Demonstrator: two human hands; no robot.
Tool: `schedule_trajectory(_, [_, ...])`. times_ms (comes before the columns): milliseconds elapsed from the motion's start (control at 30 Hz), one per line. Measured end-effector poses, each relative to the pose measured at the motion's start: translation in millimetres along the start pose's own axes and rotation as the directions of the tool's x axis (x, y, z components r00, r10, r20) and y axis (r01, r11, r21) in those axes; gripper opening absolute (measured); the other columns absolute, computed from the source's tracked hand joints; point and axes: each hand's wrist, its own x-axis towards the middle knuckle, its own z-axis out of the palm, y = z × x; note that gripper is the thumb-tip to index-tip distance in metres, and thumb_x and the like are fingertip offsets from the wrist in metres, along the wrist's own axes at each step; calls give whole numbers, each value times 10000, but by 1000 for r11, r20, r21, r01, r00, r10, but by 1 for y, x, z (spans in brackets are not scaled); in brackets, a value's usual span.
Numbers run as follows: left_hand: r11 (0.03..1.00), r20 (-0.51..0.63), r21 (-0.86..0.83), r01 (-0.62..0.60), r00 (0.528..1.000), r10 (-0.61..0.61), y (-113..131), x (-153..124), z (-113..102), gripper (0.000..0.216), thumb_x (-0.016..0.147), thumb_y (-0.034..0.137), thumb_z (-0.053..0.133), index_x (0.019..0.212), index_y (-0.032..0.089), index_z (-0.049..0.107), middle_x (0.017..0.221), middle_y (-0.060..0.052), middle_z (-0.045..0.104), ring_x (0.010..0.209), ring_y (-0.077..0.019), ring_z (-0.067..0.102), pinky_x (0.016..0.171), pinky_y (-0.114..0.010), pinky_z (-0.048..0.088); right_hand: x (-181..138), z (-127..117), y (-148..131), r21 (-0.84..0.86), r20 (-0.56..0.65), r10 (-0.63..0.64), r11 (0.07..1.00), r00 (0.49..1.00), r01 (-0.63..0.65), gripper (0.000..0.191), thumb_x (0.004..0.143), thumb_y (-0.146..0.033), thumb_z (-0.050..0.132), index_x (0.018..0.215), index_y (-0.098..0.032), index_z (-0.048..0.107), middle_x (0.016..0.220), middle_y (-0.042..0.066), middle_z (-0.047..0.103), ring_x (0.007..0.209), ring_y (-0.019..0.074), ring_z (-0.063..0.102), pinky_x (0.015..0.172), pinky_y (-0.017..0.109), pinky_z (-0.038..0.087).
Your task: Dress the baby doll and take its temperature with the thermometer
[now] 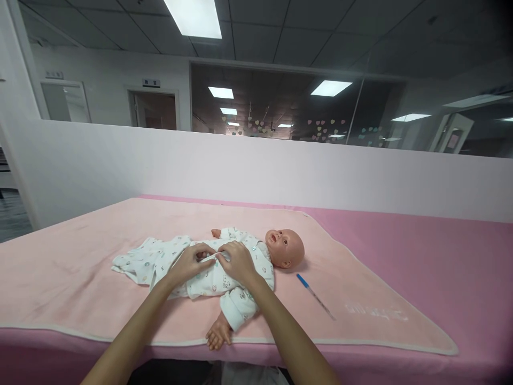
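A baby doll (286,248) lies on its back with its head to the right. It wears a white, printed baby jacket (208,283) and matching pants (144,259). Over the doll's belly, my left hand (194,262) pinches the edge of the jacket front. Close beside it, my right hand (237,261) holds the same edge between thumb and fingers. The fabric is lifted a little between my fingertips. One snap shows near the doll's collar; whether there is one under my fingers I cannot tell.
A thermometer (316,297) with a blue end lies right of the doll. Beneath is a peach blanket (80,278) over a pink table cover (401,251). A white partition (240,171) with glass above stands behind the table.
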Motion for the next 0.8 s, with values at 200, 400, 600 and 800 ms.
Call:
schedule_trajectory(200, [1000, 21, 11, 27, 999, -27, 0, 0, -1, 159, 685, 283, 545, 780, 180, 621, 701, -10, 577, 648, -142, 489, 597, -244, 380, 0, 1, 0, -10, 7, -19, 1000, 1000, 20, 64, 742, -176, 525, 726, -193, 584, 750, -2, 617, 765, 139, 522, 761, 265, 352])
schedule_trajectory(400, [998, 43, 56, 11, 999, -14, 4, 0, -1, 180, 706, 298, 516, 802, 188, 622, 837, -31, 598, 706, -153, 507, 657, -264, 410, 0, -1, -1, -14, 20, -7, 1000, 1000, 7, 90, 775, -192, 494, 748, -186, 580, 763, -1, 616, 773, 129, 522, 758, 254, 349])
schedule_trajectory(600, [998, 56, 43, 51, 997, -54, 2, 1, -2, 200, 711, 312, 508, 797, 188, 639, 1093, -52, 527, 651, -121, 499, 631, -263, 423, 0, -1, -2, -27, 39, 7, 1000, 999, -6, 109, 801, -233, 495, 758, -187, 584, 769, 3, 621, 783, 132, 529, 761, 258, 346])
schedule_trajectory(800, [998, 91, -10, 55, 994, -54, 2, 1, -4, 198, 712, 281, 511, 812, 194, 659, 1087, -57, 528, 732, -152, 521, 676, -272, 432, 1, -1, -2, -39, 49, 5, 999, 999, -3, 111, 799, -256, 512, 758, -187, 588, 776, 2, 621, 791, 129, 527, 769, 255, 342])
